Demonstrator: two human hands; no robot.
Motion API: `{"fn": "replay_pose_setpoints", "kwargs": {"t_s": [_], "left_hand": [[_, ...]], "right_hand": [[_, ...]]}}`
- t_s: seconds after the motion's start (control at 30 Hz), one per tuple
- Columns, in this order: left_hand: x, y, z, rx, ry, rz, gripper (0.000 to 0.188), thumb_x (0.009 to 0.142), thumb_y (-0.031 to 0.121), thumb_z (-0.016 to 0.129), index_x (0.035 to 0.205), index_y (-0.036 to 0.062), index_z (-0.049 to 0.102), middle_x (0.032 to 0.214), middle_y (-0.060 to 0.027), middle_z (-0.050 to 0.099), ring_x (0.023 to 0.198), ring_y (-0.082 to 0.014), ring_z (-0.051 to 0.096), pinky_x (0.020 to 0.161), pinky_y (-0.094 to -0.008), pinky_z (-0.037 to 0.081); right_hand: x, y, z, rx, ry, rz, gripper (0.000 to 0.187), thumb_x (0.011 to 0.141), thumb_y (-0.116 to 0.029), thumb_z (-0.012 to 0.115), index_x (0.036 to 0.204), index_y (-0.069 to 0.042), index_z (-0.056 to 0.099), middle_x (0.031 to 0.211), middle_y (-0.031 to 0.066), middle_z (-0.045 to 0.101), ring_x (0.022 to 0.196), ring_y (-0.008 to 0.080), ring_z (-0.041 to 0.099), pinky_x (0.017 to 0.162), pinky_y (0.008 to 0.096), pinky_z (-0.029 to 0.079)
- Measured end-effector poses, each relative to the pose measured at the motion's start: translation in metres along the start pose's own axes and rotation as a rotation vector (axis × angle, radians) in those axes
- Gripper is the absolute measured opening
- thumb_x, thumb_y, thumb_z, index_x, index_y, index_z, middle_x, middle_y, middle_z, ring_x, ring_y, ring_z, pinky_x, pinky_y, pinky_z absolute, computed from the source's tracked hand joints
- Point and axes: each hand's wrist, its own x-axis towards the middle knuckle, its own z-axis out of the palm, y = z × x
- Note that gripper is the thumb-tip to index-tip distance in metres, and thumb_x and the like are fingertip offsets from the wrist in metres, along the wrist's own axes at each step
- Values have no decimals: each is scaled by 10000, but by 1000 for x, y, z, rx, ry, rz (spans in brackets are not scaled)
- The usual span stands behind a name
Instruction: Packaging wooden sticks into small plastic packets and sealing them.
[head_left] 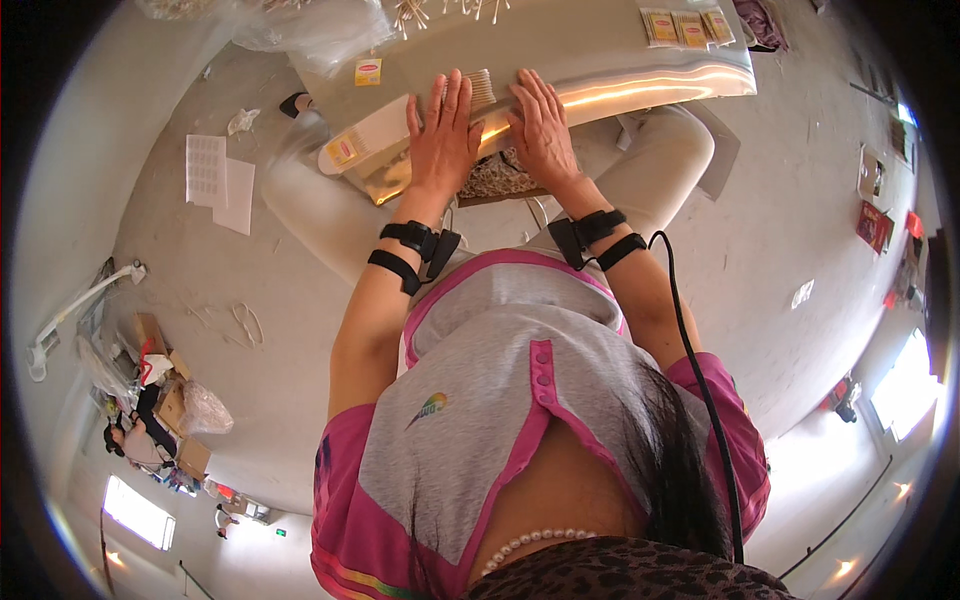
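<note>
Both hands rest palm down at the near edge of a table with a shiny, clear-covered top (590, 60). My left hand (443, 140) has its fingers stretched forward, touching or just beside a flat row of cotton swabs (482, 88). On the other side of that row lies my right hand (543, 130), fingers extended and slightly apart. Whether the fingertips press on the swabs I cannot tell. A pale strip with a small yellow label (346, 148) is left of my left hand. Another yellow label card (368, 72) lies farther off.
Loose cotton swabs (412, 14) and a clear plastic bag (325, 35) are at the table's far left. Several packed swab bundles (690, 28) sit at the far right. Paper sheets (207, 170) lie on the floor. A black cable (700, 375) runs along my right arm.
</note>
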Motion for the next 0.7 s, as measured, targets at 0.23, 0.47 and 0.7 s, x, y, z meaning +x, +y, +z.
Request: {"fn": "replay_pose_setpoints", "kwargs": {"t_s": [0.23, 0.47, 0.7], "left_hand": [[-5, 6, 2, -4, -53, 12, 712, 1002, 400, 553, 1608, 123, 302, 1697, -32, 236, 1579, -223, 159, 1251, -572, 122], [-2, 2, 1, -14, -94, 32, 701, 1059, 470, 438, 1631, 114, 246, 1713, -73, 183, 1589, -280, 120, 1249, -589, 70], [-1, 0, 0, -9, -79, 30, 729, 1052, 482, 455, 1627, 89, 241, 1708, -106, 190, 1586, -286, 133, 1241, -600, 86]], "right_hand": [[-6, -7, 4, -46, -62, -4, 429, 951, -121, 603, 1361, -32, 517, 1566, 194, 410, 1512, 324, 320, 1259, 496, 213], [1, -15, 4, -60, -87, 35, 412, 960, -124, 599, 1354, -24, 531, 1586, 189, 382, 1528, 314, 285, 1276, 480, 173], [4, -14, 6, -24, -60, 42, 478, 964, -132, 592, 1414, -13, 482, 1594, 191, 372, 1532, 315, 278, 1277, 479, 164]]}}
